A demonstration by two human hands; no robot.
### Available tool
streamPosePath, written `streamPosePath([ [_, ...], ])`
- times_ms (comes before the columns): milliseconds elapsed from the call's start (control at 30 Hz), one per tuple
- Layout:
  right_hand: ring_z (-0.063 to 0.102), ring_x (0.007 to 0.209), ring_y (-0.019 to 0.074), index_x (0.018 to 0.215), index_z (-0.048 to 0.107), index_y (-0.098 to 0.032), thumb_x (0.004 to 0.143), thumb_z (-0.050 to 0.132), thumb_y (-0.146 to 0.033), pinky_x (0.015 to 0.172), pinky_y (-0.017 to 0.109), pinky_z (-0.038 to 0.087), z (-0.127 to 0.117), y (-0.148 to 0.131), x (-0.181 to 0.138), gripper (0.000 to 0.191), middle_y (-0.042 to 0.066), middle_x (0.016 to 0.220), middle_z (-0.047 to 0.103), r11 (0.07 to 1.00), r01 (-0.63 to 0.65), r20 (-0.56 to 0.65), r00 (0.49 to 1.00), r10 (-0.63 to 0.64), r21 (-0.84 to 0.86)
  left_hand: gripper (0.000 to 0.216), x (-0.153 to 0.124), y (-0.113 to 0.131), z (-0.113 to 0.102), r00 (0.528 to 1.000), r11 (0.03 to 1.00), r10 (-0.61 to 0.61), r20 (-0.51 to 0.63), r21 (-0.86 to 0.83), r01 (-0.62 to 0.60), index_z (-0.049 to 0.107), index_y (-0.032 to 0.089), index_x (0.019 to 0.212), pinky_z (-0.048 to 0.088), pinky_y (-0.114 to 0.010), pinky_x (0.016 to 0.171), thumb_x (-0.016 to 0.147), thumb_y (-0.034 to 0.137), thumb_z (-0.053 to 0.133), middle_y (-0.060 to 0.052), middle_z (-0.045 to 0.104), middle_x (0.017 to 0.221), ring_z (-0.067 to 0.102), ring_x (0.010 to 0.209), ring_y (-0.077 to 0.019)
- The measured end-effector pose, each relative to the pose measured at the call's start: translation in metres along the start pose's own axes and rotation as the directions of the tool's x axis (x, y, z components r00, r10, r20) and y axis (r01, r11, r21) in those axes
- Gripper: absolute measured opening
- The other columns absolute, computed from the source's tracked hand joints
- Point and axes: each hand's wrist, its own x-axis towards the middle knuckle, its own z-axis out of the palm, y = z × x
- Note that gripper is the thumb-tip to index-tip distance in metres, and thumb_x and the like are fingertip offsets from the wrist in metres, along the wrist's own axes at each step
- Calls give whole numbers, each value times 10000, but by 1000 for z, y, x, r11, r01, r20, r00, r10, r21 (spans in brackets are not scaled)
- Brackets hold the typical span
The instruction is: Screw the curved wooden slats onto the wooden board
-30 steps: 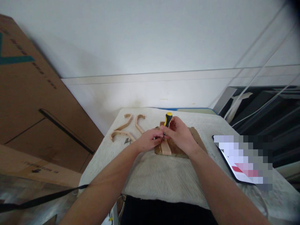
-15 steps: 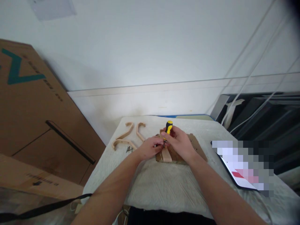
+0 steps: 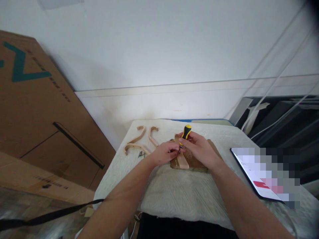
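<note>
Right hand (image 3: 199, 151) closes round the screwdriver (image 3: 186, 130), upright on the wooden strip (image 3: 183, 161) atop the board (image 3: 198, 165); left hand (image 3: 164, 154) pinches its tip. Curved pieces (image 3: 139, 137) and loose screws (image 3: 141, 154) lie apart on the surface (image 3: 174, 189), unattached

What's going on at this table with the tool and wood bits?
A person works with bare hands at a white cloth-covered table. The right hand grips a yellow and black screwdriver, tip down on a pale wooden strip lying on a brown board. The left hand is at the tip. Curved wooden pieces and small dark screws lie to the left.
</note>
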Motion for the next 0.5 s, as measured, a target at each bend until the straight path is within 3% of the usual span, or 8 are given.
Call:
streamPosePath([
  [100,633,752,208,923,662,-195,782,607,-443,670,339,475,-2,-4,-1,290,58,830,697,1000,-9,17,1000,9,-26,179,0,-1,1,1000,1000,-11,-7,9,11,667,153,894,433,-283,877,848,118,497,-44,678,933,580,926,-170],
  [200,573,624,181,791,626,-192,709,676,-455,573,300,425,2,-1,2,280,27,685,644,970,-1,-116,993,-28,-244,139,0,-2,2,1000,999,-13,-11,31,13,631,142,777,438,-265,819,829,107,506,-32,644,850,568,866,-162],
  [300,526,556,155,773,597,-191,719,658,-490,525,275,378,6,3,4,309,3,621,600,941,-36,-236,971,-48,-337,133,0,-3,2,1000,1000,5,-16,21,-5,608,140,747,427,-256,805,806,79,506,-19,622,802,557,849,-157],
  [400,563,584,169,838,643,-180,770,601,-514,544,286,405,5,2,1,343,23,650,634,960,-50,-185,983,-2,-277,160,0,-2,2,1000,1000,10,-21,-6,-10,635,143,807,421,-256,813,805,69,494,-23,637,833,555,853,-156],
  [500,637,727,197,1000,668,-182,773,599,-436,643,313,475,1,-3,-2,348,50,814,704,999,-25,-100,995,20,-47,169,0,-1,1,1000,1000,-9,-11,-1,9,651,154,843,421,-256,806,830,97,492,-18,638,812,549,830,-155],
])
